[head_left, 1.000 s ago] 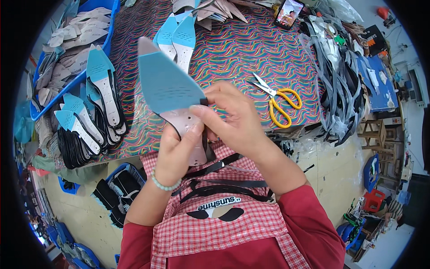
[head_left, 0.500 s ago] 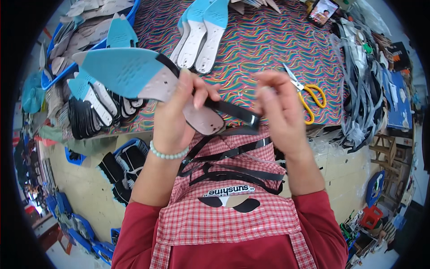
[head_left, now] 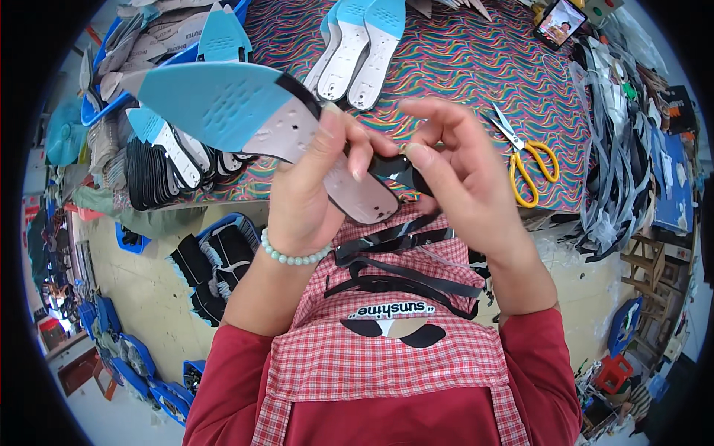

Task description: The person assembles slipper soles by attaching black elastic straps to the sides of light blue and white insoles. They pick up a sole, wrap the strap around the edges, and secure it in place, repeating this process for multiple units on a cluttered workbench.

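The left hand (head_left: 309,175) grasps the insole (head_left: 208,104) in the air, above the near edge of the bench (head_left: 461,44). The right hand (head_left: 472,178) pinches the black strip (head_left: 396,171). Scissors (head_left: 529,157) lie toward the near right corner.

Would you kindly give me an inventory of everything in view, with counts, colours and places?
Table: one, multicoloured wavy cover, far side
Held insole: one, blue and pale, in front of the table
Black strip: one, black, by the held insole
Loose insoles: at least three, blue and white, table's far middle
Insole stack: many, blue, white, black-edged, table's left
Bin: one, blue, upper left, holding pale pieces
Scissors: one pair, yellow handles, table's right
Strip bundle: uncountable, black and grey, far right
Phone: one, dark-edged, upper right
Lap strips: several, black, on apron
Apron: one, red-and-white checked, worn
Bracelet: one, pale green, left wrist
Left hand: one, bare, gripping held insole
Right hand: one, bare, at black strip
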### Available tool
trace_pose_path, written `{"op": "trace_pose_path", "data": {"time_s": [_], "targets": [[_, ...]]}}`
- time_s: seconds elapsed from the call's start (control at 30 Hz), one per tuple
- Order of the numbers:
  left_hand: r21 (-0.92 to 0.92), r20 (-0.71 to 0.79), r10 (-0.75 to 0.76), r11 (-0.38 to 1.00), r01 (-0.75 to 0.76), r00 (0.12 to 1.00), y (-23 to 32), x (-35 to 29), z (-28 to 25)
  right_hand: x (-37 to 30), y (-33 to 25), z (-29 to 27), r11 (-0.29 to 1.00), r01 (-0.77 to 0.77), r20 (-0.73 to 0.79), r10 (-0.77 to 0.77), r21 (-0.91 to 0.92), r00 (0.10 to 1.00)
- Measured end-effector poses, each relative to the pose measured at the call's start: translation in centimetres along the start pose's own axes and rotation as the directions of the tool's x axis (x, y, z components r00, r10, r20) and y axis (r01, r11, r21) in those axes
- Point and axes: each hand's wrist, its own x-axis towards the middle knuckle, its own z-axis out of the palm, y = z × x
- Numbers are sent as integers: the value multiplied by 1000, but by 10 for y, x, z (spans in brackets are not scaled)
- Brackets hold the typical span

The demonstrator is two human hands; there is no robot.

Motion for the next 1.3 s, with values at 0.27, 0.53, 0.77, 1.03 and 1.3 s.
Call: {"op": "trace_pose_path", "data": {"time_s": [0.27,0.53,0.77,1.03,1.3], "targets": [[-529,-34,18,848,-33,999,1,8,-9,-19,9,6,602,303,158,-283,-739,946],[-462,-145,-56,887,-17,988,-9,17,10,-28,33,49,990,19,-201,9,137,980],[910,387,470,-54,-412,793,29,-7,3,-4,-6,-31,874,142,79,-119,-465,990],[781,550,-249,491,-385,797,47,13,2,5,-58,-24,690,356,395,-110,-630,912],[545,77,-146,835,81,986,35,-22,19,-11,-33,-17,914,349,-162,-384,-209,909]]}}
